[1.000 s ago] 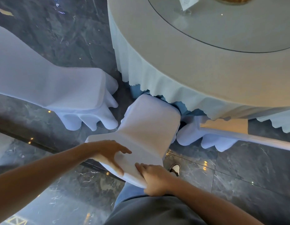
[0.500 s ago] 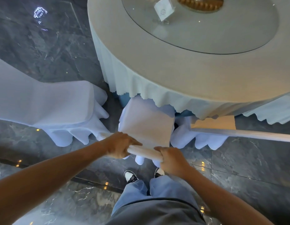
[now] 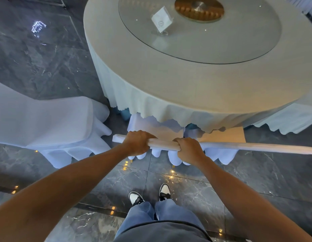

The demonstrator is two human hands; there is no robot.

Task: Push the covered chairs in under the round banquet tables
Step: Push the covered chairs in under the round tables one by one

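Dark marble floor tiles (image 3: 47, 55) with small reflected lights are seen beneath a round worktop (image 3: 204, 81) draped in a pale scalloped cloth. On the worktop a glass turntable (image 3: 239, 41) is carried, with a small card in a clear stand (image 3: 161, 20) on it near a gold centre disc (image 3: 198, 8). A white-covered chair (image 3: 162, 144) is positioned at the near edge of the worktop, its seat partly hidden under the hanging cloth and its back rail seen from above as a narrow band. The left hand (image 3: 136, 143) is clamped over the rail towards its left end, fingers curled round the fabric. The right hand (image 3: 189, 148) is clamped on the same rail just beside it, with a short bare length of rail between the two. A second covered chair (image 3: 256, 148) is set immediately to the right, its rail in line with the first and its seat likewise under the cloth. A third covered chair (image 3: 47, 123) is observed to the left, well clear of the worktop and not tucked in. Two black-and-white shoes (image 3: 150, 194) and blue trouser legs are visible on the floor below the arms.
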